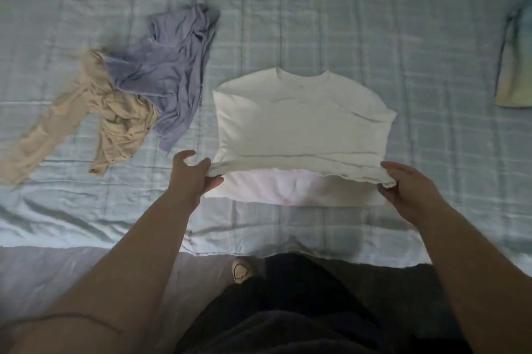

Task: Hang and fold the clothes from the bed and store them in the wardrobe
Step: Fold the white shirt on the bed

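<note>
Dark clothing of the person filled the 6 o'clock edge, with one slippered foot on the floor beside the bed. Both bare forearms reached forward over the pale blue quilt. Left hand pinched the near left corner of a white T-shirt, its fingers curled on the hem; right hand gripped the near right corner the same way. The raised hem showed a pale pink garment lying beneath it. The shirt lay flat at centre, collar toward 12 o'clock. At 9 o'clock sat a crumpled beige garment, touching a crumpled lavender garment at 10 o'clock. At 3 o'clock lay a folded pastel item.
</note>
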{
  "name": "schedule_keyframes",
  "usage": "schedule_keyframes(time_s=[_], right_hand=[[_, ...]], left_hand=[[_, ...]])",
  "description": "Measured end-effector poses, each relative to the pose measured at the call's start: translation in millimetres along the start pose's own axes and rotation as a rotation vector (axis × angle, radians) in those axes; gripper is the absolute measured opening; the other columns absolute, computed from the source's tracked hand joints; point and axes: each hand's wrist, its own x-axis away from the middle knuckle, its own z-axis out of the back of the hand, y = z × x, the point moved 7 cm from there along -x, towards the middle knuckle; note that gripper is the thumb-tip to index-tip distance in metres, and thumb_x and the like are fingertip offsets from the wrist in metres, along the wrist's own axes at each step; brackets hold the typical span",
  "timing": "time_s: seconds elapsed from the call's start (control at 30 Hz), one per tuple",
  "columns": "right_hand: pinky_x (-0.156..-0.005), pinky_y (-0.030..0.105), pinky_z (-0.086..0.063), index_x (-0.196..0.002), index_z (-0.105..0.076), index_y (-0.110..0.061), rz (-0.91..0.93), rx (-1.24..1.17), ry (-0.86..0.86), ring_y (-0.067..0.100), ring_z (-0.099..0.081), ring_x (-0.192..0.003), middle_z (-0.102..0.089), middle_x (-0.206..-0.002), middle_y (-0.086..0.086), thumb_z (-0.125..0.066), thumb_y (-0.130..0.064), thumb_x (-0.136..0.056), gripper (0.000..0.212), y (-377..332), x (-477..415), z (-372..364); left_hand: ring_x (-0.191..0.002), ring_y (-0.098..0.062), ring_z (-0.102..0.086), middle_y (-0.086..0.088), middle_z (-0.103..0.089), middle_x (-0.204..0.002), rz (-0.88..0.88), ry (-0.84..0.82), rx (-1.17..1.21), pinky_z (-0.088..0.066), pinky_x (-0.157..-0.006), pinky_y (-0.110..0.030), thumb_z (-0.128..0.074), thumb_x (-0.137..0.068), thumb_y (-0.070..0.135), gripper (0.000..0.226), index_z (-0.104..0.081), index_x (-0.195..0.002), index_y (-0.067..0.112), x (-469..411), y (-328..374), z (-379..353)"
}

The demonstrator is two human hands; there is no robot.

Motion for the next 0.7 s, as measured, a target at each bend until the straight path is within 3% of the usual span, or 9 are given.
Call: schedule_keyframes(time_s=[0.17, 0.27, 0.37, 0.47, 0.6, 0.7], right_hand=[[-0.061, 0.025, -0.058, -0.093, -0.068, -0.01, 0.017, -0.062, -0.016, 0.018, -0.065, -0.091, -0.066, -0.101, 0.008, -0.058, -0.004, -0.094, 0.012, -55.5, -45.0, -27.8], [-0.07, 0.031, -0.059, -0.101, -0.068, -0.006, -0.054, -0.132, -0.042, 0.022, -0.071, -0.084, -0.072, -0.091, 0.013, -0.059, -0.007, -0.092, 0.012, -79.0, -72.7, -50.1], [-0.059, 0.027, -0.059, -0.091, -0.065, -0.002, -0.025, -0.2, -0.039, 0.018, -0.073, -0.066, -0.074, -0.072, 0.011, -0.056, -0.004, -0.094, 0.01, -103.2, -93.9, -71.4], [-0.06, 0.026, -0.06, -0.092, -0.064, -0.002, 0.0, -0.253, -0.028, 0.017, -0.073, -0.065, -0.074, -0.071, 0.009, -0.056, -0.002, -0.094, 0.008, -118.4, -122.1, -93.0], [-0.062, 0.027, -0.06, -0.094, -0.063, 0.0, -0.007, -0.354, -0.007, 0.02, -0.073, -0.065, -0.073, -0.075, 0.013, -0.049, -0.002, -0.096, 0.015, -127.6, -161.4, -116.3], [-0.063, 0.027, -0.06, -0.095, -0.062, 0.001, 0.004, -0.406, 0.008, 0.02, -0.073, -0.065, -0.072, -0.078, 0.014, -0.049, -0.002, -0.096, 0.014, -130.4, -186.8, -128.6]], left_hand=[[-0.086, -0.026, -0.075, -0.013, -0.074, -0.099, 0.022, -0.193, 0.105, -0.059, -0.07, -0.036, -0.061, -0.093, 0.014, 0.007, -0.064, -0.099, 0.012, -30.3, 49.4, -62.6], [-0.083, -0.019, -0.075, -0.009, -0.076, -0.096, 0.076, -0.265, 0.134, -0.053, -0.077, -0.035, -0.051, -0.095, 0.021, 0.013, -0.063, -0.099, 0.017, -59.9, 72.3, -93.5], [-0.079, -0.016, -0.074, -0.006, -0.077, -0.092, 0.11, -0.277, 0.171, -0.052, -0.079, -0.034, -0.043, -0.101, 0.024, 0.02, -0.061, -0.103, 0.016, -88.0, 88.2, -111.5], [-0.075, -0.017, -0.073, -0.005, -0.076, -0.086, 0.105, -0.262, 0.188, -0.052, -0.082, -0.034, -0.046, -0.098, 0.02, 0.02, -0.063, -0.099, 0.012, -120.7, 99.3, -126.1], [-0.089, -0.023, -0.067, -0.012, -0.069, -0.102, 0.076, -0.282, 0.222, -0.053, -0.087, -0.036, -0.047, -0.1, 0.017, 0.021, -0.062, -0.105, 0.004, -155.8, 116.0, -148.5], [-0.095, -0.027, -0.066, -0.016, -0.067, -0.107, 0.041, -0.276, 0.244, -0.054, -0.089, -0.038, -0.046, -0.102, 0.015, 0.012, -0.057, -0.104, 0.009, -180.8, 127.0, -166.8]])
